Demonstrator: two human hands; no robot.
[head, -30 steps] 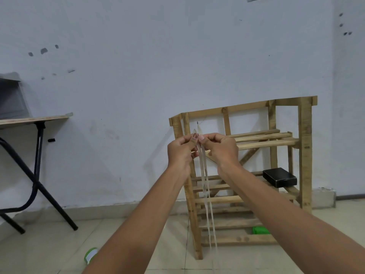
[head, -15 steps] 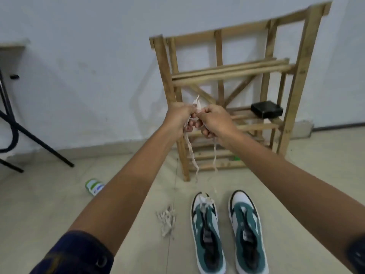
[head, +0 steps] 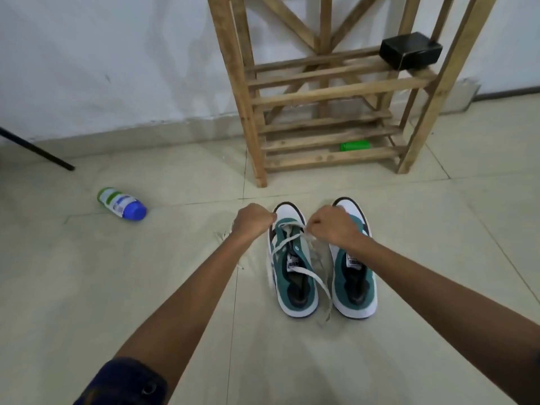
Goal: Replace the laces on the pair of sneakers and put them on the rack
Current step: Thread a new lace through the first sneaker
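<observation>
Two green and white sneakers stand side by side on the tiled floor, toes toward the wooden rack (head: 327, 95). The left sneaker (head: 292, 270) has a white lace (head: 309, 273) threaded through its front eyelets, with loose ends trailing over its side. The right sneaker (head: 355, 276) shows no lace. My left hand (head: 252, 220) is curled at the left sneaker's toe end and seems to grip the lace. My right hand (head: 331, 226) pinches the lace over the gap between the shoes. A bunch of old laces (head: 225, 235) lies partly hidden under my left wrist.
A white bottle with a blue cap (head: 121, 203) lies on the floor at the left. A black box (head: 410, 49) sits on the rack's middle shelf and a green object (head: 355, 146) on its lowest shelf. A black table leg (head: 38, 150) reaches the floor at far left.
My view dropped from the wall and rack to the floor. Both hands came down from chest height, holding the lace, to the left sneaker's front eyelets.
</observation>
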